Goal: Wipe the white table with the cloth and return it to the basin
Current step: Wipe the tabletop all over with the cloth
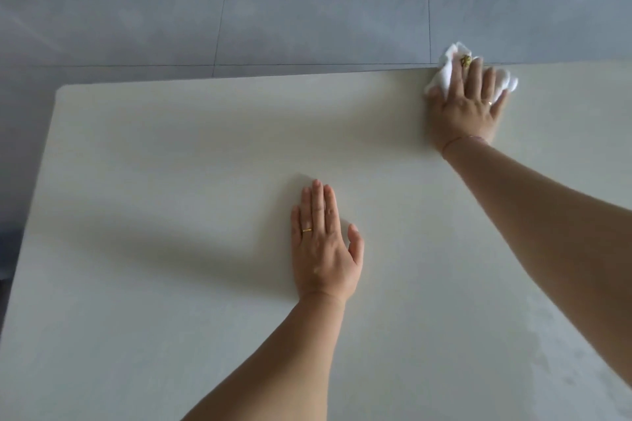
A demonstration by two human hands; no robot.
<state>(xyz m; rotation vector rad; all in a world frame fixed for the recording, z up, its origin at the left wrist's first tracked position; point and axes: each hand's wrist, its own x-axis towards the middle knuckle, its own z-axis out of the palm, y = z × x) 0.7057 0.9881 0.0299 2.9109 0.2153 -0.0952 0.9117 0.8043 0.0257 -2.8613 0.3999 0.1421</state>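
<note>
White bench [171,147]: basin out of view.
Left grip [323,246]: lay flat, empty, mid-bench, well apart from cloth.
Right grip [468,106]: fingers straight, pressed on cloth.
White cloth [444,77]: lay under right grip at far bench edge.

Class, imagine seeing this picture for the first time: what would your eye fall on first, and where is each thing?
The right hand stands out first, pressing a crumpled white cloth against the far edge of the white table, at upper right. Next comes the left hand, lying flat, palm down, near the table's middle. Grey floor tiles fill the background beyond.
</note>
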